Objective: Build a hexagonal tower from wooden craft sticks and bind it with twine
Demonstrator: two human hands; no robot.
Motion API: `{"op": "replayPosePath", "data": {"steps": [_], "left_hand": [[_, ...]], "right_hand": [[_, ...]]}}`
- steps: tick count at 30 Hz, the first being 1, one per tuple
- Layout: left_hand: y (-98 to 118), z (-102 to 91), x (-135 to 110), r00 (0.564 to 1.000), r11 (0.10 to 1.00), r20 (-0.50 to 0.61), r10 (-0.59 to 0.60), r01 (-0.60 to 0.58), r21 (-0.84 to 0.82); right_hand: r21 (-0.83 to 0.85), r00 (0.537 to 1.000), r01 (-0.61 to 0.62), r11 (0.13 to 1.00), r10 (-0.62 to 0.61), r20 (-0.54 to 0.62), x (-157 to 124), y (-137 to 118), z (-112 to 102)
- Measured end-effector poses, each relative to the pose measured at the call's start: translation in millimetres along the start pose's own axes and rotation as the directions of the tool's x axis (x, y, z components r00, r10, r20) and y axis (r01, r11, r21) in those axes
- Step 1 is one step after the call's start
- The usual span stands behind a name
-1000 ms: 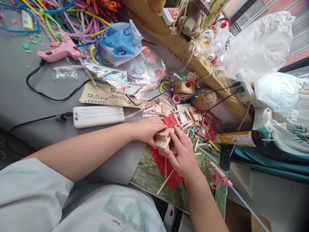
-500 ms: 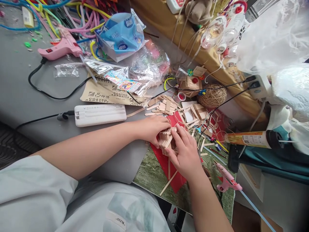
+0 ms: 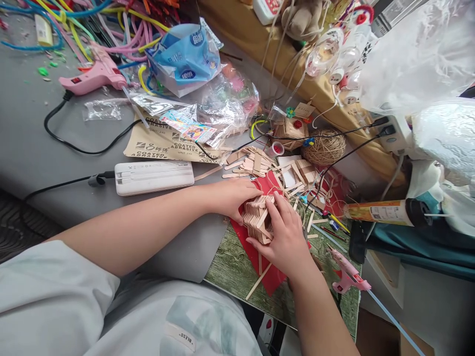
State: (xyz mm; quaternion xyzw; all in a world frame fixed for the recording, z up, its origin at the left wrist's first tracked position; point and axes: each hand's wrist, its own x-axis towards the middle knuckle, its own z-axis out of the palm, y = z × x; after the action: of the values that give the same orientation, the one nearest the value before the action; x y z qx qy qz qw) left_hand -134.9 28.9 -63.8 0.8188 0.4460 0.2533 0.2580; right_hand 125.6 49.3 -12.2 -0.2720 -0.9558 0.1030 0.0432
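Note:
A small box of stacked wooden craft sticks (image 3: 256, 223) stands on a red sheet (image 3: 272, 283), its layered side facing me. My left hand (image 3: 234, 197) curves around its far left side, thumb along the left edge. From the right, my right hand (image 3: 287, 235) closes on it, with fingertips over the top and the thumb at the lower near edge. Both hands touch the box at once. Part of its right side is hidden under my right hand. Two loose sticks (image 3: 259, 282) lie by the sheet's near end.
Behind my hands lie heaped craft sticks (image 3: 256, 160), a twine ball (image 3: 323, 147) and a stick-built box (image 3: 291, 132). A pink glue gun (image 3: 349, 273) rests at right, another glue gun (image 3: 96, 74) at far left. A white power bank (image 3: 154, 177) sits beside my left forearm.
My right thumb has moved down along the box's near edge, and its fingers have shifted slightly. More of the layered side now shows. My left hand has hardly moved.

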Motion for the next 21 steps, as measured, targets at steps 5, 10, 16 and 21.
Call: {"op": "replayPosePath", "data": {"steps": [5,10,16,21], "left_hand": [[1,1.3,-2,0.998,0.998,-0.056,-0.024,0.027,0.057],[8,-3.8,-1,0.999,0.998,-0.032,-0.023,0.025,0.05],[16,-6.7,-2,0.992,0.955,-0.086,-0.092,0.063,-0.29],[24,-6.3,-2,0.972,0.769,-0.116,-0.207,0.088,-0.633]], "right_hand": [[0.013,0.996,0.008,1.0,-0.007,-0.092,-6,0,7],[0.043,0.977,0.036,0.998,-0.027,-0.21,-16,8,5],[0.087,0.96,0.073,0.994,-0.046,-0.277,-24,21,-10],[0.075,0.919,0.077,0.994,-0.041,-0.391,-31,23,-3]]}}
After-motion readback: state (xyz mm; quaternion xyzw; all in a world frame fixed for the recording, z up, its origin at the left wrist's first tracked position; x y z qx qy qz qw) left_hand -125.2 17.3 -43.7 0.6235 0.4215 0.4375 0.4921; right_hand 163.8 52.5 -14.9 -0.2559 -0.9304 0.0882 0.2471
